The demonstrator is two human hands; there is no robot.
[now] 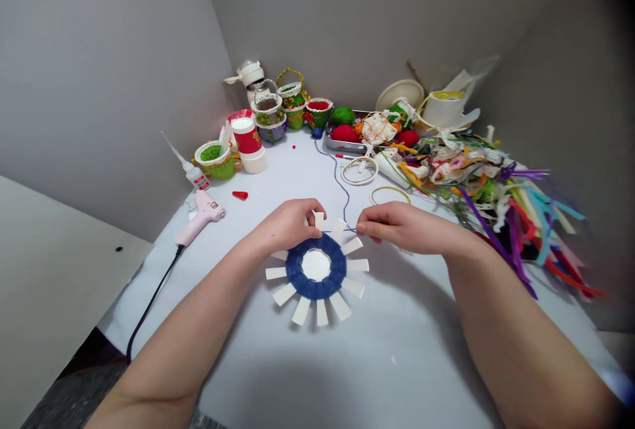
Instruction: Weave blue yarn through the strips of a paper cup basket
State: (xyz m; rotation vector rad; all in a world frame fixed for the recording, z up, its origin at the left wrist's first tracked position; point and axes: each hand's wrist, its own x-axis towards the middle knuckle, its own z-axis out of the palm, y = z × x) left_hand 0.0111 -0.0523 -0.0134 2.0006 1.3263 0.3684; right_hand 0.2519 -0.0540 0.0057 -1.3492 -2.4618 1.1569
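A round white card base [284,294] lies on the table, with several pale spokes radiating from it and blue yarn [316,289] woven in a thick ring around its white centre. My left hand [288,225] pinches an upright spoke at the top edge of the ring. My right hand [401,227] holds a thin blue yarn strand [343,194] between thumb and fingertips, just right of that spoke. The strand runs back across the table toward a blue ball [317,132], partly hidden by my right hand.
A pink glue gun [201,217] with a black cord lies left. Behind stand small decorated baskets [268,112] and a metal tray [342,141] of coloured balls. A heap of ribbons [476,184] spreads right, with thin hoops [359,170] near it.
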